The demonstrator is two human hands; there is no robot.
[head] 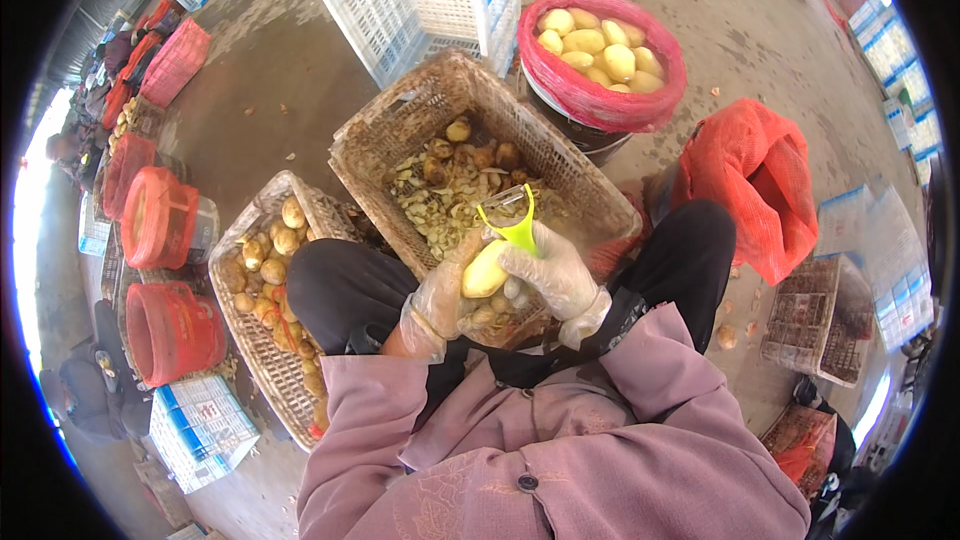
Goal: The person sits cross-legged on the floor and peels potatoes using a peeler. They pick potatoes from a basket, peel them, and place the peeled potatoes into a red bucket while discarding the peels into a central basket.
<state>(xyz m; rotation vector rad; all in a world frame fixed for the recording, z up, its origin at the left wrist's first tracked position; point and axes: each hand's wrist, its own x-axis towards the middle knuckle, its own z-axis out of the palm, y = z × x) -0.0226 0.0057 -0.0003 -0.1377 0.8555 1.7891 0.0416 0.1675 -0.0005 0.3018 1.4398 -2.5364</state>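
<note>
In a thin clear glove, my left hand grips a peeled yellow potato over the crate between my knees. My right hand, gloved alike, is closed around the handle of a lime-green Y-shaped peeler. Its metal blade points away from me, above the potato. Beneath both hands stands a dirty plastic crate. Peelings and several unpeeled potatoes lie inside it. More small potatoes show just below my hands, partly hidden by them.
Left of my knee stands a crate of unpeeled potatoes. A mesh-lined bucket of peeled potatoes is at the far right, beside a white-and-blue crate. A red mesh bag stands by my right knee. People sit at far left.
</note>
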